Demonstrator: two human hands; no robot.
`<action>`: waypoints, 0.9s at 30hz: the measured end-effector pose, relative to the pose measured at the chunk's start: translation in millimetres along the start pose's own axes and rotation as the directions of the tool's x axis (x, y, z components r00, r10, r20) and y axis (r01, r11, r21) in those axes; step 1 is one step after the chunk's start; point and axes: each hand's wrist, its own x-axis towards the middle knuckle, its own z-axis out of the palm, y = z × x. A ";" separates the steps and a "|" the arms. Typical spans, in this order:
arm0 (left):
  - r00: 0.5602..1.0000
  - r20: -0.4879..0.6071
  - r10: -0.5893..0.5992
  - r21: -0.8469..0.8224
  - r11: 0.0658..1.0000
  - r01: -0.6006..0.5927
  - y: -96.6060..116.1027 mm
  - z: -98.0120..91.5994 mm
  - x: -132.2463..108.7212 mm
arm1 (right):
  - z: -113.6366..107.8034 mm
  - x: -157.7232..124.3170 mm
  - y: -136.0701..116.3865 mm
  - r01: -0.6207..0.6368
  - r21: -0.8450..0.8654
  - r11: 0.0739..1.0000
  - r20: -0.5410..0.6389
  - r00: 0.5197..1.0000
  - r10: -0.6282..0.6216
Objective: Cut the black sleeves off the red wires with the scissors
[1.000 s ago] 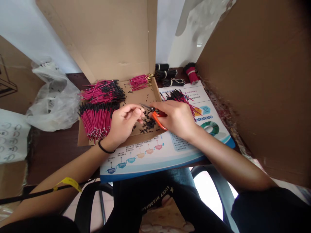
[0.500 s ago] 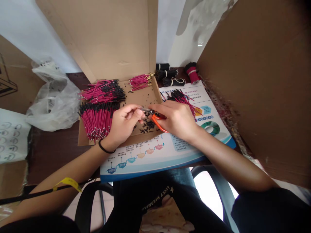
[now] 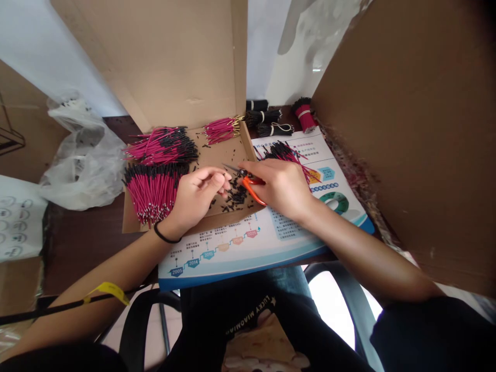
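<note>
1. The orange-handled metal scissors (image 3: 254, 191) are held in the right hand (image 3: 284, 185), with the fingers curled around the handles and the tip pointed toward the left hand (image 3: 199, 195).
2. The left hand's thumb and forefinger are pressed together near the blades; whether something tiny is pinched between them cannot be told.
3. The scissors are held above the right part of a shallow brown cardboard tray (image 3: 248, 140), where small black tubular scraps (image 3: 235, 198) are scattered.
4. In the tray's left part, two thick piles of magenta wires with black ends are laid: a front pile (image 3: 152, 194) just beside the left hand and a rear pile (image 3: 160, 145).
5. Loose magenta-and-black wires (image 3: 284, 150) are spread on a white-and-blue printed sheet (image 3: 228, 263), just beyond the right hand.
</note>
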 end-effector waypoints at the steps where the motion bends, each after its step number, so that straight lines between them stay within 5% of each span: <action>1: 1.000 0.000 -0.017 -0.033 0.999 0.017 0.8 0.3 0.5 | 0.1 0.3 -0.3 -0.022 0.021 1.000 -0.008 1.000 0.022; 10: 0.970 0.099 -0.221 -0.425 0.872 0.242 15.2 2.7 5.4 | 0.1 1.5 -2.4 -0.057 0.031 0.998 -0.026 0.998 0.058; 27: 0.950 0.128 -0.284 -0.405 0.859 0.312 15.2 1.6 6.1 | 0.4 0.9 -1.7 -0.076 0.015 0.997 -0.020 0.997 0.077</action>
